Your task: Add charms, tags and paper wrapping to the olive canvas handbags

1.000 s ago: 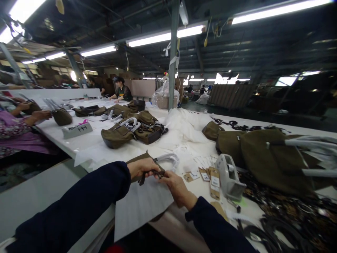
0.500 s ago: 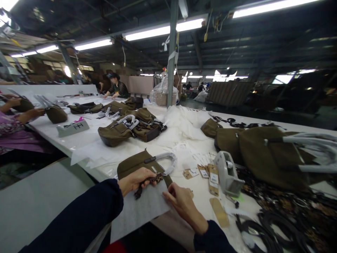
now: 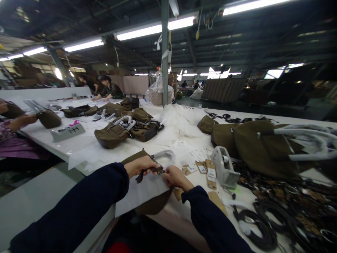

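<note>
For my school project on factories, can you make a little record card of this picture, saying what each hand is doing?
Place: a long white table in a big workshop
Left hand: pinches a patterned strap
Right hand: pinches the same strap
Under the hands: an olive bag, partly under white paper
Nearby: a white-wrapped handle
Rest: a tape dispenser, brown tags, coiled black straps, a co-worker

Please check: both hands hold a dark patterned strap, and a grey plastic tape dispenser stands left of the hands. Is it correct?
No, one thing is wrong: the grey plastic tape dispenser stands right of the hands, not left, as the head view shows. The left hand and right hand do hold the dark patterned strap.
</note>
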Demonstrator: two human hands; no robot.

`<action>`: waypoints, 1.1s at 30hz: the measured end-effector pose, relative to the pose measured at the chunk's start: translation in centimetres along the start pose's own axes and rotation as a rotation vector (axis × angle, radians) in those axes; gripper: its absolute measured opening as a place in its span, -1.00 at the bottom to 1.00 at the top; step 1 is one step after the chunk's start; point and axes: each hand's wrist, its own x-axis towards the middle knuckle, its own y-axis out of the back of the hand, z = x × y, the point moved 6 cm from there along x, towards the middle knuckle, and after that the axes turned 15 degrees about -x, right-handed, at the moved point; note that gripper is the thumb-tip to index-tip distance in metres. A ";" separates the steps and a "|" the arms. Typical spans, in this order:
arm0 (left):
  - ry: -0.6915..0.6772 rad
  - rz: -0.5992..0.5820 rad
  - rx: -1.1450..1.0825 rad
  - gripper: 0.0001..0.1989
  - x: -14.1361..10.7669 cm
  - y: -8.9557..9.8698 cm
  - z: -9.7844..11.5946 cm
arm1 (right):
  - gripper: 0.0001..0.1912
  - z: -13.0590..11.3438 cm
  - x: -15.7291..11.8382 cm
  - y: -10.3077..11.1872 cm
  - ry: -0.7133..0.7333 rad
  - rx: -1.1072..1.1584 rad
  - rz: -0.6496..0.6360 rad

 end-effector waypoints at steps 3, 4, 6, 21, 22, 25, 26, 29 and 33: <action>0.003 0.008 0.067 -0.74 0.0 0.0 0.7 | -0.83 0.6 1.2 0.5 -0.019 -0.047 0.032; -0.002 0.003 0.074 -0.73 -0.2 0.1 0.7 | -0.85 0.8 1.4 0.5 -0.026 -0.065 0.047; -0.014 -0.023 0.055 -0.71 -0.6 0.0 0.1 | -0.88 1.3 1.5 0.4 -0.041 -0.097 0.068; -0.065 0.101 -0.109 -0.67 -2.1 0.0 -6.1 | -0.85 0.6 0.6 -1.7 -0.056 -0.213 0.139; -0.070 0.105 -0.129 -0.67 -2.1 0.0 -6.3 | -0.86 0.5 0.4 -1.6 -0.053 -0.216 0.146; -0.101 0.079 -0.157 -0.68 -2.3 -0.2 -6.9 | -0.87 0.1 -0.3 -1.3 -0.024 -0.217 0.158; -0.111 0.077 -0.155 -0.68 -2.3 -0.2 -7.0 | -0.88 0.0 -0.8 -1.1 -0.008 -0.213 0.167; -0.126 0.088 -0.148 -0.67 -2.6 0.0 -7.2 | -0.87 -0.5 -2.5 -0.1 0.157 -0.166 0.243; -0.141 0.079 -0.163 -0.62 -2.7 0.1 -7.1 | -0.51 -1.3 -5.4 -0.3 0.578 -0.183 0.269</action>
